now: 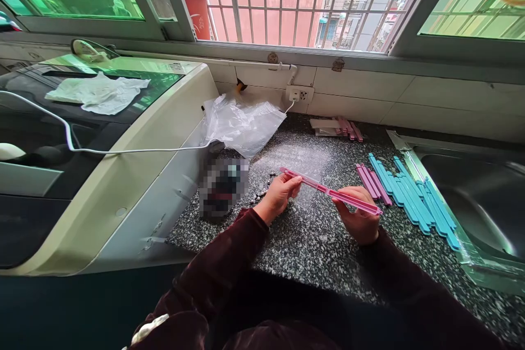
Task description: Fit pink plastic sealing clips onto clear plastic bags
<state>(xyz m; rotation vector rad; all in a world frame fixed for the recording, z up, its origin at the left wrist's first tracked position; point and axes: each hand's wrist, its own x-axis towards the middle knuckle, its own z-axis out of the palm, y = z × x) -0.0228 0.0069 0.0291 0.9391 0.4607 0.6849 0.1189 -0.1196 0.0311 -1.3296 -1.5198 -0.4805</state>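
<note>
Here the left hand (279, 197) is pinching a long pink strip (318, 186) near one end, thumb against fingers, while the right hand (359, 221) is gripping it towards the other, leaving that tip poking out beyond the hand. The strip is slanting down to the right over the speckled surface (303, 262), and its slim build is looking like the weak point: if the two hands are twisting or pressing unevenly, it could be bowing, even cracking, between them. The left pinch is sitting close to the end, so a slack thumb could be letting that side slip.

Over to the right, a short row of pink strips (367, 181) is lying beside the blue strips (412, 205), and those are crowding the sink (476, 197). A careless sweep of the right sleeve (404, 270) could be scattering the rows, perhaps tipping the nearest blue ones into the basin.
</note>
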